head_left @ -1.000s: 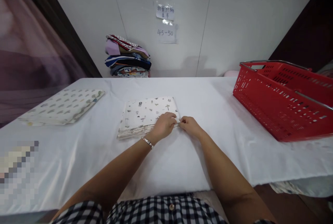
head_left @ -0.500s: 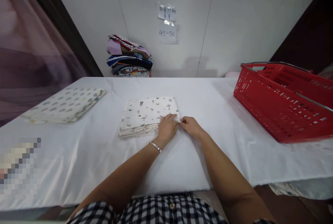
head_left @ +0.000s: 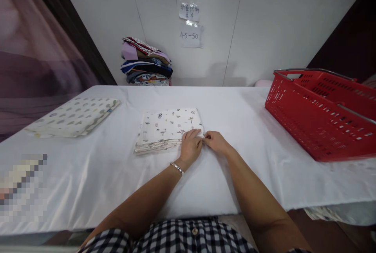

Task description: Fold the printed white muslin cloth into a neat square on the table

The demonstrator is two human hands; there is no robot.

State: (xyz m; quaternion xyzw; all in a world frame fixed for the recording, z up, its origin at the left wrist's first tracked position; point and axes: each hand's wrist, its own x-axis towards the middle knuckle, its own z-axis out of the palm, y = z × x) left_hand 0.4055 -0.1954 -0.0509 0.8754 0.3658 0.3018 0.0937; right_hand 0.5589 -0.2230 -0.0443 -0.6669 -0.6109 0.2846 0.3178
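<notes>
A folded white cloth (head_left: 164,127) printed with small animals and palm trees lies in the middle of the table, its stacked layers showing along the front edge. My left hand (head_left: 191,145), with a silver bracelet at the wrist, rests on its front right corner. Some of its fingers lie over the top while thumb and forefinger close on the edge. From the right, my right hand (head_left: 216,141) pinches the same corner, its fingertips almost meeting the left ones. The bit of fabric between the fingertips is mostly hidden.
Another folded cloth (head_left: 78,116) with grey cloud shapes lies at the left. A red plastic basket (head_left: 320,123) with metal handles stands on the right of the white-covered table (head_left: 235,108). Folded fabrics (head_left: 147,65) are piled at the back, below paper signs (head_left: 190,35) on the wall.
Little differs: my left hand has shifted slightly right along the cloth's corner. My right hand keeps its pinch there, and the cloth lies the same. The view has tilted a touch.
</notes>
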